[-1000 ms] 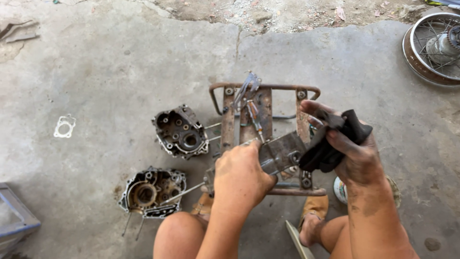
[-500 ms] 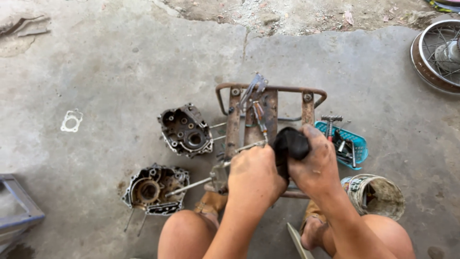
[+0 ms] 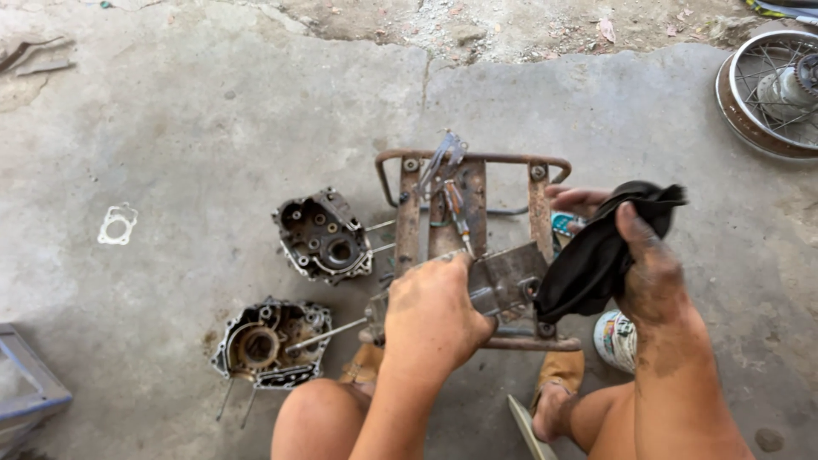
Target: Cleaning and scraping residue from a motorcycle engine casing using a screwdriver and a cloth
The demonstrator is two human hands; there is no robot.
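Observation:
My left hand grips a grey metal engine part with a long stud sticking out to the left, held over a rusty metal rack on the concrete. My right hand holds a black rag against the right end of that part. Two screwdrivers lie on the rack's slats.
Two engine case halves lie on the ground left of the rack, the upper case and the lower case. A white gasket lies far left. A spoked wheel sits top right, a tin can beside my right arm. My knees and sandalled feet are below.
My right hand has pulled the black rag away to the right of the engine part after wrapping it closely. The left hand keeps its grip. The camera view shifted slightly.

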